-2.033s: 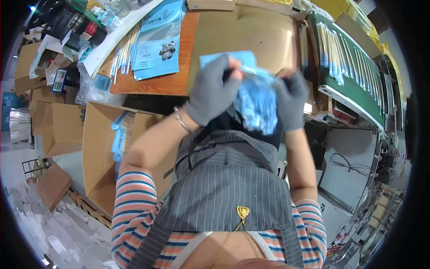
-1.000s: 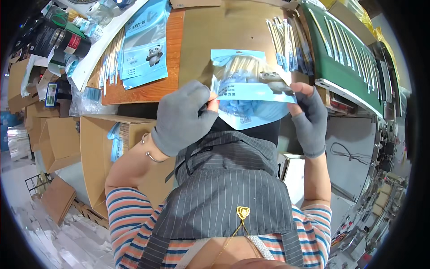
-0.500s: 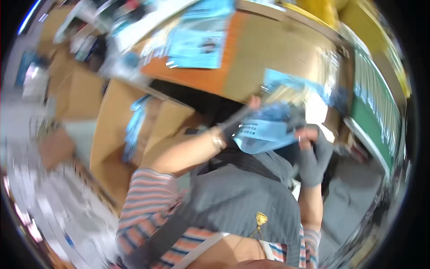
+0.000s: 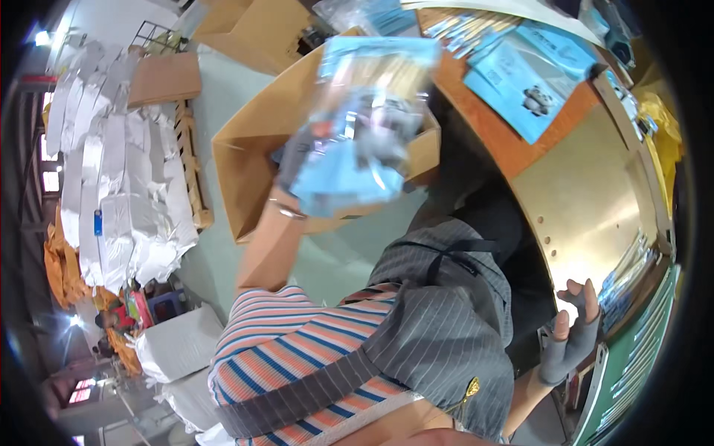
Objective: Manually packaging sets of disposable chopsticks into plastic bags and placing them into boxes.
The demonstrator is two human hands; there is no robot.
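Note:
My left hand (image 4: 297, 160), in a grey fingerless glove, grips a clear and blue plastic bag of chopsticks (image 4: 375, 123) printed with a panda. Motion blurs the bag, and it hides part of that hand's fingers. It hangs over the open cardboard box (image 4: 249, 160), whose inside is mostly covered from sight. Off to the right, my right hand (image 4: 571, 334), gloved the same way, has its fingers apart and holds nothing. It is by the near end of a shiny metal plate (image 4: 576, 189), close to a bunch of thin wrapped chopsticks (image 4: 626, 275).
Flat blue panda bags (image 4: 513, 85) and loose chopsticks (image 4: 472, 30) lie on the orange tabletop (image 4: 448, 78). A green tray (image 4: 625, 372) of sticks stands at the right edge. Another cardboard box (image 4: 253, 30) sits behind; white wrapped stacks (image 4: 119, 193) line the left.
Both hands held the bag by the metal plate before. My left hand has carried it leftward over the cardboard box, while my right hand has let go. The view has turned left.

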